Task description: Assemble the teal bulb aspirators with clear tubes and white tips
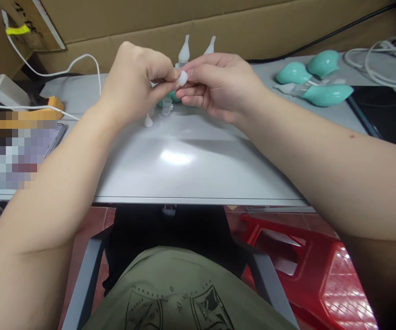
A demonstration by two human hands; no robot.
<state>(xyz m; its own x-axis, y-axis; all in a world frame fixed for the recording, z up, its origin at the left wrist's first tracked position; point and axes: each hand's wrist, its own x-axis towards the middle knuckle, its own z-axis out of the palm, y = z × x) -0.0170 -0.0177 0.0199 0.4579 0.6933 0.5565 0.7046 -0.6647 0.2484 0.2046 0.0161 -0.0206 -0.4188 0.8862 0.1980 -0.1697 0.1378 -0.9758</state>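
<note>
My left hand (143,78) and my right hand (218,85) meet above the back of the grey table. Between their fingertips they pinch a small round white piece (182,78). Just below, on the table, stand a clear plastic cup-like part (167,106) and a small white cone-shaped tip (149,120). Behind my hands rise two white pointed nozzles, one at the left (184,50) and one at the right (210,46). Something green shows partly under my fingers, mostly hidden.
Several green bulbs (327,94) lie at the back right beside a black tablet-like slab (386,112) and a coiled cable (372,59). At left are a white charger (7,91) and a phone-like device (55,137). A red stool (307,275) stands below right.
</note>
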